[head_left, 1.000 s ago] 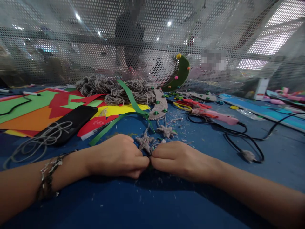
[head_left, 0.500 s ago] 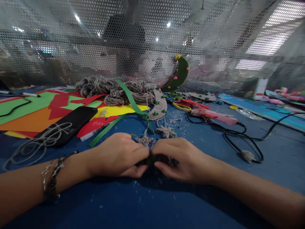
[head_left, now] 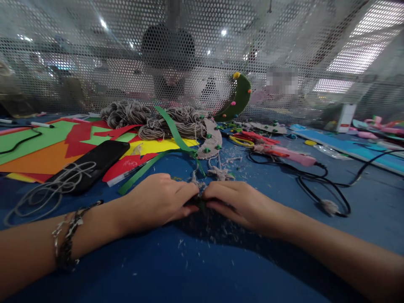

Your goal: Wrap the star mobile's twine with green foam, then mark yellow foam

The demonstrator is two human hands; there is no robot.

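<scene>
My left hand (head_left: 160, 195) and my right hand (head_left: 244, 204) meet low over the blue table, thumbs and fingers pinched. Between the fingertips is a small dark green piece (head_left: 202, 203), mostly hidden, so its kind does not show. Just beyond the fingers lie a grey yarn-wrapped star (head_left: 220, 173) and a second star (head_left: 197, 182), partly covered by my left fingers. Cords run from them to a grey crescent (head_left: 211, 141) dotted with green bits. A green ribbon (head_left: 173, 128) bends across the yarn and down beside the crescent.
Grey yarn skeins (head_left: 172, 122) lie at the back, with coloured paper sheets (head_left: 38, 155) and a black phone (head_left: 94, 164) to the left. Right of centre are yellow-handled scissors (head_left: 241, 141) and a pink glue gun (head_left: 293, 155) with a black cable. A green crescent (head_left: 242, 99) leans against the perforated screen (head_left: 110, 63).
Both hands have shifted slightly upward and my right fingers have straightened a little. The nearer star sits more under my left fingertips. Behind the screen, a person has bent lower.
</scene>
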